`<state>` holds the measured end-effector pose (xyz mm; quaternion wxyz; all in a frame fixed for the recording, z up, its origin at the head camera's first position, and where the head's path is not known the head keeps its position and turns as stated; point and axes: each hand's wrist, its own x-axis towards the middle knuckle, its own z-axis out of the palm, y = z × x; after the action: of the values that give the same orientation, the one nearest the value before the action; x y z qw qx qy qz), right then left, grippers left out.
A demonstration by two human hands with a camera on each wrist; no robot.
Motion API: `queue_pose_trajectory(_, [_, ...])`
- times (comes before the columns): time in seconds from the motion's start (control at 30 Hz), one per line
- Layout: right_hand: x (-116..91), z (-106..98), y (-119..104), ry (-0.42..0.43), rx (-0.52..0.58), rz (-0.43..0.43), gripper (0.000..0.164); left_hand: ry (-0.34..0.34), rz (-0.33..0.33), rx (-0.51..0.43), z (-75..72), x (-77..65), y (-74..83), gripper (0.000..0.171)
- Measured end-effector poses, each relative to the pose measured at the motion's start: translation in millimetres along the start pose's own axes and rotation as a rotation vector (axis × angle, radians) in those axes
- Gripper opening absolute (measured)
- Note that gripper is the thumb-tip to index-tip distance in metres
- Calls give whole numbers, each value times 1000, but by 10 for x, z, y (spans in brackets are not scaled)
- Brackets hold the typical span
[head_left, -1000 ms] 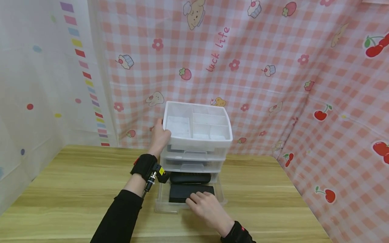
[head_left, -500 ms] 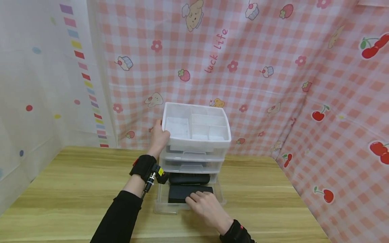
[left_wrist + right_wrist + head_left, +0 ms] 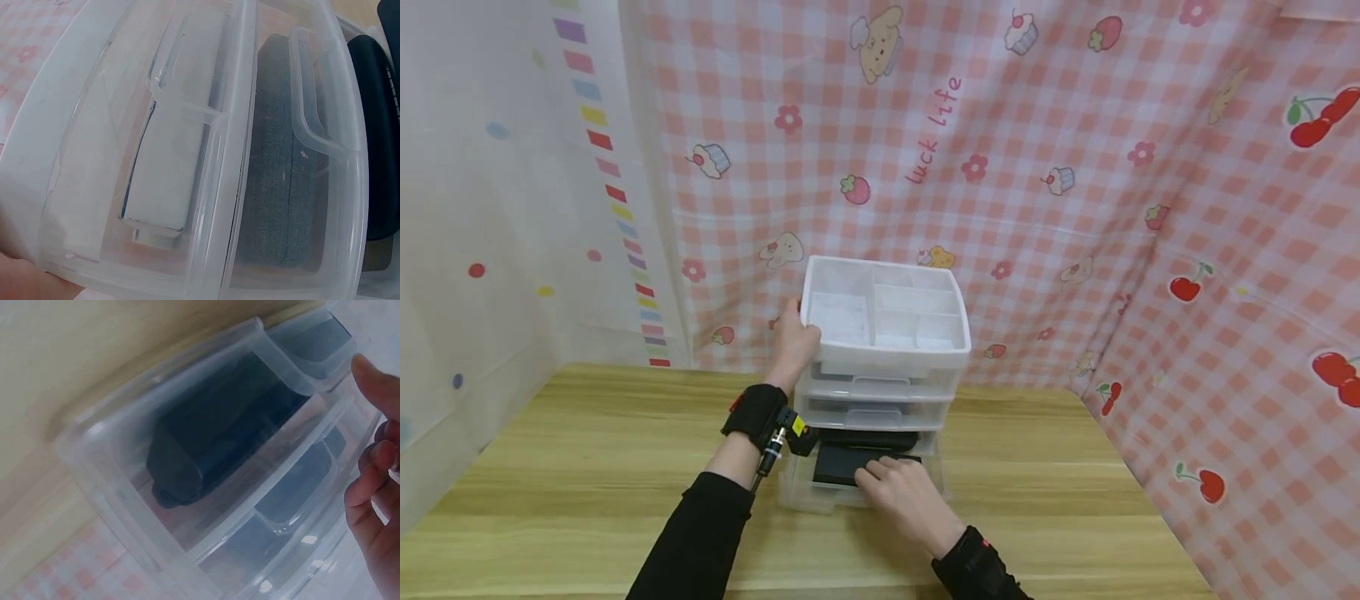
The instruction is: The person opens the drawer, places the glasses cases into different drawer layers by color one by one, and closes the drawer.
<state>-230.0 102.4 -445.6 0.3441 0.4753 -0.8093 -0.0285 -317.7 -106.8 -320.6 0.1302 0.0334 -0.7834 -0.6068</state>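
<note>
A white drawer organizer (image 3: 887, 357) stands on the wooden table, with a divided tray on top and clear drawers below. My left hand (image 3: 793, 340) grips its upper left edge. The bottom drawer (image 3: 805, 498) is pulled partly out, and it holds a flat black box (image 3: 835, 467) with a black case (image 3: 868, 439) behind it. My right hand (image 3: 906, 497) is at the drawer's front, fingers curled over the rim and covering part of the box. In the right wrist view its thumb (image 3: 369, 381) lies by the clear front edge.
Through the upper drawer fronts in the left wrist view show a white box (image 3: 165, 169) and a grey-blue fabric case (image 3: 278, 156). A checked cloth (image 3: 737, 192) hangs close behind the organizer. Wooden tabletop (image 3: 1037, 500) extends to both sides.
The bottom drawer has slid inward, away from me, with the black box and case in it. My right hand has moved with it; the left hand keeps its grip.
</note>
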Motion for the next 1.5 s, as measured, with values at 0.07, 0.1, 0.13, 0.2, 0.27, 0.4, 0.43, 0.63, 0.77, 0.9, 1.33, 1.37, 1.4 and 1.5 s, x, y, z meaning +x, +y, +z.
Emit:
queue_pose_trajectory(0.07, [-2,23,31,-1,-11,10,16,-3,-6,-3,-4,7,1,61])
queue_pose_trajectory(0.1, [-5,36,49,1,-19,19,15,-5,-8,-4,-7,10,2,61])
queue_pose_trajectory(0.13, [-10,52,68,4,-26,30,15,-7,-10,-6,-9,13,3,61])
queue_pose_trajectory(0.2, [-17,81,104,11,-33,52,16,-11,-15,-8,-10,13,2,62])
queue_pose_trajectory(0.27, [-17,107,134,13,-34,72,17,-14,-18,-10,-11,9,1,62])
queue_pose_trajectory(0.4, [16,146,164,20,-39,90,15,-13,-17,-6,-8,6,2,63])
queue_pose_trajectory(0.43, [28,155,168,20,-43,97,13,-13,-15,-3,-7,6,3,62])
queue_pose_trajectory(0.63, [92,234,189,57,-62,132,13,-11,-16,-4,-6,5,7,61])
queue_pose_trajectory(0.77, [113,294,208,82,-78,175,12,-7,-14,5,-17,7,8,61])
queue_pose_trajectory(0.9, [133,339,224,84,-85,225,12,-18,-29,10,-14,7,12,62])
queue_pose_trajectory(1.33, [186,459,259,70,-165,354,32,-25,-21,-6,-1,6,9,60])
queue_pose_trajectory(1.37, [190,462,258,73,-170,362,33,-24,-18,-10,0,5,6,60])
queue_pose_trajectory(1.4, [194,464,258,75,-175,367,33,-21,-15,-11,1,5,4,60])
queue_pose_trajectory(1.5, [209,467,250,75,-189,379,33,-15,-8,-13,2,-1,-3,60])
